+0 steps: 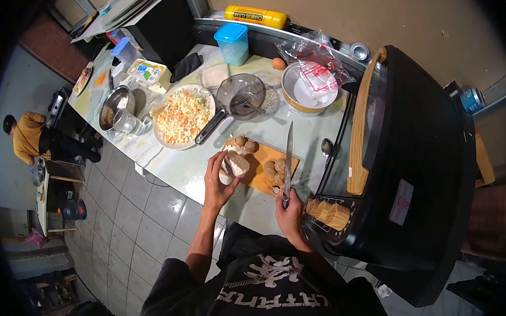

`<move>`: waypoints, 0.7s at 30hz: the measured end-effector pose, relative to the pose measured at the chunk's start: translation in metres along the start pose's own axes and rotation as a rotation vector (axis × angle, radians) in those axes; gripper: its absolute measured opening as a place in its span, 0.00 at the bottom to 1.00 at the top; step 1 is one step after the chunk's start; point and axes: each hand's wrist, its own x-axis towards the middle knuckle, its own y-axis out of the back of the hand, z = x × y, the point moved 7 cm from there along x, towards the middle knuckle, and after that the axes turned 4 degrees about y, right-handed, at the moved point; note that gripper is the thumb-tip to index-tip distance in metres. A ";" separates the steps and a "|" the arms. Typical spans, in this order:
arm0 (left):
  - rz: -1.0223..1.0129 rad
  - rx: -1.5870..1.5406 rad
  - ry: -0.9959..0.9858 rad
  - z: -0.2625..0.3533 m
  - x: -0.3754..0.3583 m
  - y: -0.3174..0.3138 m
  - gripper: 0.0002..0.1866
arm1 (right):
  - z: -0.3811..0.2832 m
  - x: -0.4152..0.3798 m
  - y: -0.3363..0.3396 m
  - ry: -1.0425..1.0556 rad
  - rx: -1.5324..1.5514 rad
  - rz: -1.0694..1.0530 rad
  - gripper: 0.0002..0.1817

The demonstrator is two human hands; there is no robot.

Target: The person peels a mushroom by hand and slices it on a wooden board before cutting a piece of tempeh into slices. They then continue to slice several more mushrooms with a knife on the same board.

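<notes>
Left hand (217,182) with its grip curled around a pale chunk (238,165) at the wooden board (256,176), right hand (289,211) with its grip wrapped round a knife (289,160), brown pieces (275,167) beside the blade.

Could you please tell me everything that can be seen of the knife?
The knife has a long, narrow, silvery blade that looks like metal and tapers to a point. The right hand grips its handle, hiding most of it. The blade points away from the person, crossing the right side of the cutting board in view, its tip appearing beyond the far edge. Whether it touches the board is unclear.
</notes>
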 end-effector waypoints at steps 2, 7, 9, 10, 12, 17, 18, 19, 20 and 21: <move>0.027 0.004 0.006 -0.009 -0.003 0.008 0.38 | 0.001 -0.001 -0.002 0.016 -0.008 0.014 0.07; -0.070 -0.226 0.149 -0.034 -0.009 0.013 0.44 | -0.001 0.000 -0.008 0.038 0.041 0.029 0.07; -0.056 -0.362 0.180 -0.032 -0.011 0.018 0.44 | -0.003 0.000 -0.009 0.061 0.038 0.046 0.06; -0.043 -0.501 0.217 -0.029 -0.012 0.021 0.45 | -0.001 -0.001 -0.010 0.061 0.038 0.048 0.06; -0.044 -0.559 0.221 -0.021 -0.012 0.027 0.45 | 0.007 -0.004 -0.015 -0.010 0.014 0.017 0.07; -0.041 -0.636 0.139 -0.020 -0.010 0.034 0.41 | 0.004 -0.007 -0.026 -0.051 0.037 -0.013 0.07; -0.050 -0.672 0.118 -0.021 -0.009 0.034 0.40 | 0.004 -0.007 -0.030 -0.052 0.039 -0.026 0.07; -0.048 -0.676 0.120 -0.023 -0.008 0.034 0.40 | 0.005 -0.007 -0.033 -0.050 0.035 -0.028 0.07; -0.047 -0.684 0.119 -0.024 -0.009 0.035 0.40 | 0.005 -0.007 -0.036 -0.026 0.031 -0.027 0.07; -0.049 -0.690 0.121 -0.025 -0.009 0.036 0.40 | 0.005 -0.008 -0.041 -0.005 0.029 -0.026 0.07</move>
